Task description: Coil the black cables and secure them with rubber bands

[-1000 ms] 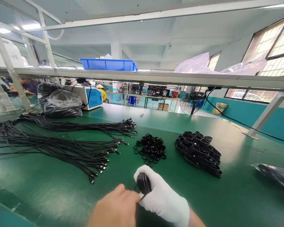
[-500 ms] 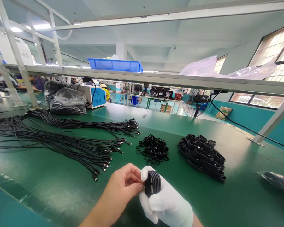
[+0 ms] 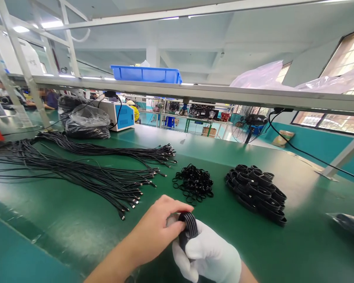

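A black cable wound into a tight coil (image 3: 190, 225) is held above the front of the bench. My right hand (image 3: 214, 248), in a white glove, closes around the coil's lower side, thumb across its front. My left hand (image 3: 153, 231), bare, pinches the coil's near left edge, with the index finger over its top and the thumb against its side. Just beyond the hands lies a heap of small black bands (image 3: 194, 181). To the right, finished-looking cable coils (image 3: 255, 192) are piled up. Long straight black cables (image 3: 106, 175) spread over the left side, metal plugs pointing right.
A green bench top (image 3: 224, 157) carries everything. Bagged dark goods (image 3: 87, 122) and a blue-white machine (image 3: 124, 114) stand at the back left. A shelf rail (image 3: 206, 89) crosses above, holding a blue tray (image 3: 146, 74). A plastic bag (image 3: 349, 225) lies far right; a fan (image 3: 249, 125) stands behind.
My left hand has moved up and right, its index finger now reaching over the coil's top. The coil has turned slightly in my right hand. The view has shifted a little.
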